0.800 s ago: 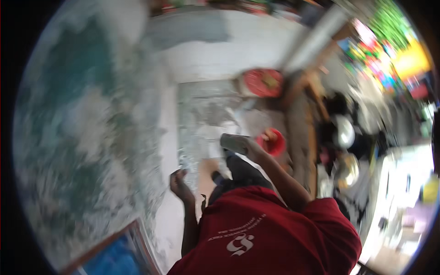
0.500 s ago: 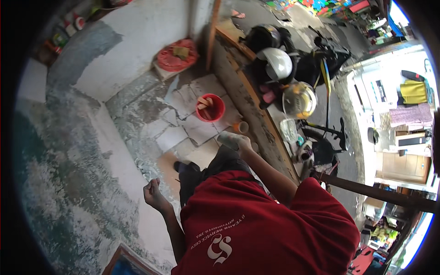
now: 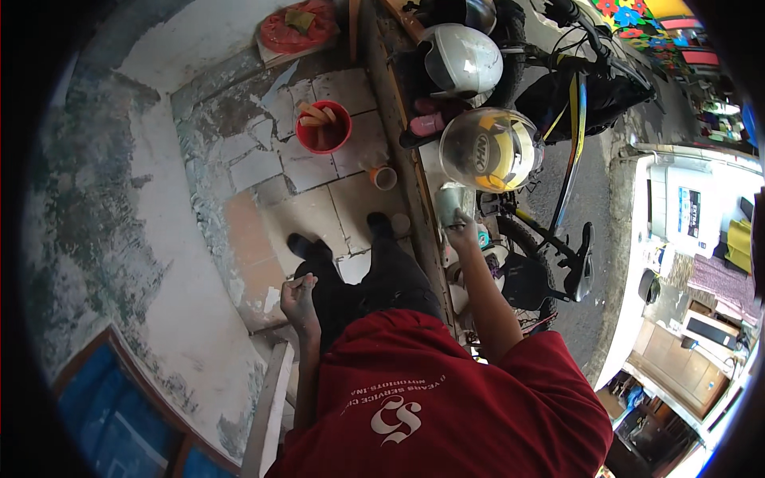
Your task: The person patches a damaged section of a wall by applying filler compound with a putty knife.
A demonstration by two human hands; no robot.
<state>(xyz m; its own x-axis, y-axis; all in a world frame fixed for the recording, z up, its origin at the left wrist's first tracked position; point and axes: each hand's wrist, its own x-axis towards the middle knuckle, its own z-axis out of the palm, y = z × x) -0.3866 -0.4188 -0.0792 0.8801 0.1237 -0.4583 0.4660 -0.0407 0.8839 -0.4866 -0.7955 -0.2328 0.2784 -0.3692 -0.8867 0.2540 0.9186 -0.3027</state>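
Note:
My right hand (image 3: 462, 235) reaches forward over a wooden ledge (image 3: 402, 159) and grips a pale grey-green object (image 3: 450, 199), just below a clear helmet with yellow inside (image 3: 490, 149). What the object is cannot be made out. My left hand (image 3: 301, 291) hangs beside my dark trousers, dusty, its fingers curled in with nothing seen in them. My feet in dark shoes (image 3: 307, 245) stand on a patched tile floor (image 3: 263, 167).
A red bucket (image 3: 323, 126) holding wooden pieces and a small orange cup (image 3: 384, 177) stand on the floor. Farther off is a red basin (image 3: 299, 25). A white helmet (image 3: 462, 57) and a motorbike (image 3: 574, 103) lie right of the ledge. A blue panel (image 3: 119, 414) is lower left.
The view has swung from the patchy wall to the floor and ledge. My right hand carried the pale object rightward to the ledge beside the helmet. My left hand stayed low.

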